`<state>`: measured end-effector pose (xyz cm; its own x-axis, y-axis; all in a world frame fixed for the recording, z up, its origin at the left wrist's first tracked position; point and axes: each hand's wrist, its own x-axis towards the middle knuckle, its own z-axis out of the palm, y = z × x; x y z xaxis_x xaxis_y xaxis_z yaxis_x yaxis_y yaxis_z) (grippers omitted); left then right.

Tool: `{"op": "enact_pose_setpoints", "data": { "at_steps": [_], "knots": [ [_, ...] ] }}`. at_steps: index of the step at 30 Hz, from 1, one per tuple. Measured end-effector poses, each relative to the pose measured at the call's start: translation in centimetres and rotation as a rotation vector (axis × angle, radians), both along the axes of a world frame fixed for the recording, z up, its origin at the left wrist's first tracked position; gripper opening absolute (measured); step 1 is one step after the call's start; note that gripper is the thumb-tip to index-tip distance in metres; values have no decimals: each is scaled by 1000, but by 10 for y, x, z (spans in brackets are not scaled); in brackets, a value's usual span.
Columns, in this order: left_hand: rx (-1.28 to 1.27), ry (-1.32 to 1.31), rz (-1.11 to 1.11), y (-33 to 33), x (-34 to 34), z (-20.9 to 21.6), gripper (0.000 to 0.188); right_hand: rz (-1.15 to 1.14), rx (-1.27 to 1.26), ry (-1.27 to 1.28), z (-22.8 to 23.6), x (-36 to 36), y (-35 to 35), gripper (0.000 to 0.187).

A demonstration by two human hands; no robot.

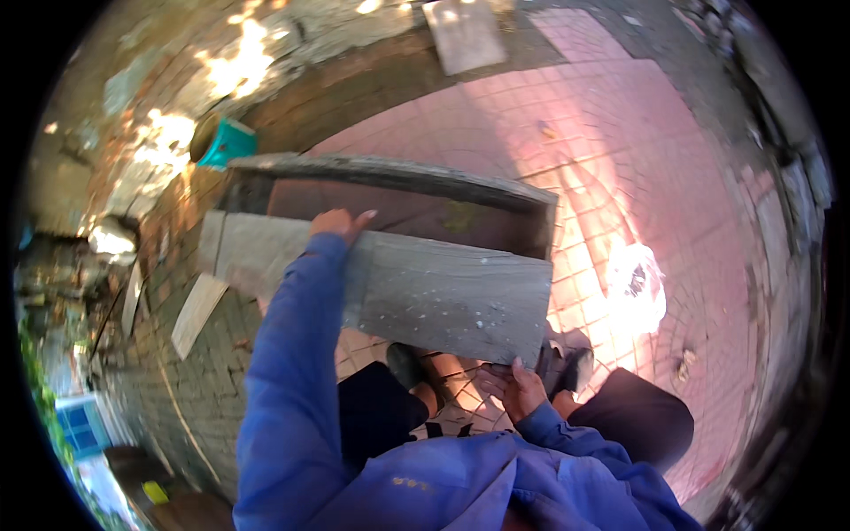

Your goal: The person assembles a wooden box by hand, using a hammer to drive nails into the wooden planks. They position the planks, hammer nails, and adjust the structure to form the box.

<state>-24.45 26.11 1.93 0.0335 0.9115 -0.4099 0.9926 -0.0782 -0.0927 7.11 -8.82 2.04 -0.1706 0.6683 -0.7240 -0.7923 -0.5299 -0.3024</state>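
Observation:
A wide grey wooden plank [425, 288] speckled with pale mortar spots is held flat in front of me. My left hand [339, 222] reaches over its far edge, fingers curled on the top side. My right hand [509, 389] grips the plank's near lower edge from underneath. Both arms are in blue sleeves. Behind the plank stands a rough wooden form box [390, 181] with dark boards and a reddish inside. My feet in dark shoes [405, 365] show below the plank.
The ground is pink paving tiles [611, 159] on the right and grey brick on the left. A teal bucket [223, 142] lies tipped at the upper left. A pale board [197, 311] lies on the bricks, another flat slab [465, 34] at the top.

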Motion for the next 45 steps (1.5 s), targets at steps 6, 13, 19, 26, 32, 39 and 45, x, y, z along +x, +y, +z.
{"op": "enact_pose_setpoints", "data": {
  "at_steps": [6, 13, 19, 26, 32, 39, 45],
  "knots": [
    [-16, -184, 135, 9, 59, 10, 93, -160, 80, -587, -13, 68, 60, 36],
    [24, -336, 285, 52, 160, 6, 96, -301, 108, -1029, -72, 212, 194, 36],
    [79, -775, 97, 111, 189, -15, 97, -342, 248, -1047, -70, 279, 287, 55],
    [-6, -439, -25, 56, -9, 12, 99, -328, 67, -956, -131, 161, 221, 65],
    [8, -298, 72, 24, -104, -14, 83, -141, 198, -1028, -104, 37, 196, 97],
    [-175, -334, 200, 40, -112, -21, 79, 61, 39, -1101, -41, 15, 223, 111],
    [-106, -637, 400, 13, -136, -41, 67, -177, 99, -1152, -64, -20, 217, 107]
  ]
}}
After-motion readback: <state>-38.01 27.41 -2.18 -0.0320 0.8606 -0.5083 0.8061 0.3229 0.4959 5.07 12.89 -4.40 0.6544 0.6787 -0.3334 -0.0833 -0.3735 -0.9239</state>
